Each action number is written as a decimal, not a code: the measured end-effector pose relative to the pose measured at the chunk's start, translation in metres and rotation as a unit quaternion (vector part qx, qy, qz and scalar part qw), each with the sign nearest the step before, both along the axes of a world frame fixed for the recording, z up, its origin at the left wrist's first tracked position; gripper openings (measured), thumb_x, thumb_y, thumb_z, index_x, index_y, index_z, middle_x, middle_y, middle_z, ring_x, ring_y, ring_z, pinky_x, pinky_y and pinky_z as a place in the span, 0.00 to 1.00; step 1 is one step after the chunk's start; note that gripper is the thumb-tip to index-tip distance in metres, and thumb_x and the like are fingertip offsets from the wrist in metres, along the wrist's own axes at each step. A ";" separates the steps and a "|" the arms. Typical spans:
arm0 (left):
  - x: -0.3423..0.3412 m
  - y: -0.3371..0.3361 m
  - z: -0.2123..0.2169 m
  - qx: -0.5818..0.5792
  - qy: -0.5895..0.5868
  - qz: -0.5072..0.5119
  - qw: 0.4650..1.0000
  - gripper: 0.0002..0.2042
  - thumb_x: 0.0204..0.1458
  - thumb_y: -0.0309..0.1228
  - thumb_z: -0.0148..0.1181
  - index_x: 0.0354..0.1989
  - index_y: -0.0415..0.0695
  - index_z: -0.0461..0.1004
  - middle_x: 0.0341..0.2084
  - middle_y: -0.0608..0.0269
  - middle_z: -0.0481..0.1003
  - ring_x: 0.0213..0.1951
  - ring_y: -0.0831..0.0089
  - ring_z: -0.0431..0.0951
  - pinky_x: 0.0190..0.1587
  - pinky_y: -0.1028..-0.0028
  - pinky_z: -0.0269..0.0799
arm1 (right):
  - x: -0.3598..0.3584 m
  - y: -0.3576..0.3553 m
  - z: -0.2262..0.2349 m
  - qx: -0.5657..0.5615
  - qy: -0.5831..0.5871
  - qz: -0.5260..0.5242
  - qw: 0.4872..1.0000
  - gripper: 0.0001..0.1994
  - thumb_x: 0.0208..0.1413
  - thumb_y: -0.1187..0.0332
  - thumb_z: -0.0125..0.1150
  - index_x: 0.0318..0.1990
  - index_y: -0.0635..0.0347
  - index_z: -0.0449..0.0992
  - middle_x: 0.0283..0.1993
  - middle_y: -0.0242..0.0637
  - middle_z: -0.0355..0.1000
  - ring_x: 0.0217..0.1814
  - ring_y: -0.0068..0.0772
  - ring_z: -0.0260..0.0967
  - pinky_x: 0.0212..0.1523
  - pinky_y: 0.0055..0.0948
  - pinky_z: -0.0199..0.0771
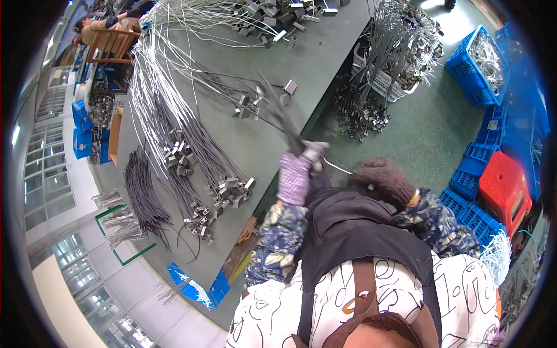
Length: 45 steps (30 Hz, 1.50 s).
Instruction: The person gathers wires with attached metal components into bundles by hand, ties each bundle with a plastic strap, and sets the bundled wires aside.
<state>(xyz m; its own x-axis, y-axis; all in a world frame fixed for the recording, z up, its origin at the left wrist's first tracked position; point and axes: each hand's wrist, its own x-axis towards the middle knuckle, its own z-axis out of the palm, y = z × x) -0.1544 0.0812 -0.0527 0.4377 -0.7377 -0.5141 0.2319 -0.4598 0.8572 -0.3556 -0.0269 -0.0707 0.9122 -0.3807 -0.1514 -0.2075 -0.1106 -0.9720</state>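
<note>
My left hand (299, 171), in a purple-grey knit glove, is closed around a thin bundle of dark cables (278, 113) that runs up and away over the grey-green worktable (325, 58). Small metal end blocks (249, 104) hang on those cables. My right hand (386, 180), in a dark brown knit glove, is curled near a pale thin wire (336, 167) that stretches between both hands; its grip on the wire is hidden. Patterned sleeves and a dark apron fill the lower middle.
Piles of grey and white cables with metal blocks (191, 156) cover the table. A white basket of cables (394, 52) stands beyond the table edge. Blue crates (478, 61), a red stool (505, 188) sit right. A seated person (96, 26) works far left.
</note>
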 end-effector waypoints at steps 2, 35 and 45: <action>-0.022 -0.003 -0.007 -0.044 0.065 0.062 0.995 0.13 0.56 0.37 0.58 0.39 0.40 0.79 0.14 0.76 0.66 0.15 0.88 0.60 0.18 0.83 0.50 | 0.018 0.002 0.005 0.193 0.090 -0.048 0.976 0.18 0.34 0.75 0.64 0.39 0.55 0.75 0.28 0.35 0.68 0.27 0.34 0.67 0.26 0.27 0.67; 0.142 0.053 0.029 -0.338 0.141 0.365 0.856 0.10 0.56 0.37 0.56 0.38 0.43 0.71 0.13 0.72 0.61 0.11 0.80 0.53 0.14 0.78 0.47 | 0.229 -0.079 0.022 -0.166 0.133 -0.156 0.965 0.34 0.46 0.51 0.64 0.57 0.61 0.62 0.57 0.51 0.61 0.60 0.50 0.59 0.60 0.40 0.61; 0.141 0.026 0.022 -0.324 0.251 0.226 0.883 0.10 0.55 0.34 0.57 0.39 0.40 0.71 0.26 0.61 0.73 0.24 0.73 0.72 0.22 0.75 0.68 | 0.257 -0.179 0.018 -0.052 0.062 -0.193 0.978 0.14 0.46 0.61 0.63 0.32 0.65 0.77 0.28 0.43 0.73 0.30 0.45 0.71 0.38 0.32 0.74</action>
<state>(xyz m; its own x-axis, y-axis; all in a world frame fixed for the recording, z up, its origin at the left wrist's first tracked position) -0.0130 0.1073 -0.0310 0.6002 -0.7562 -0.2607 0.6923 0.3279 0.6428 -0.0987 -0.2057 -0.0526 0.6748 -0.7119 -0.1946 -0.3690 -0.0971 -0.9243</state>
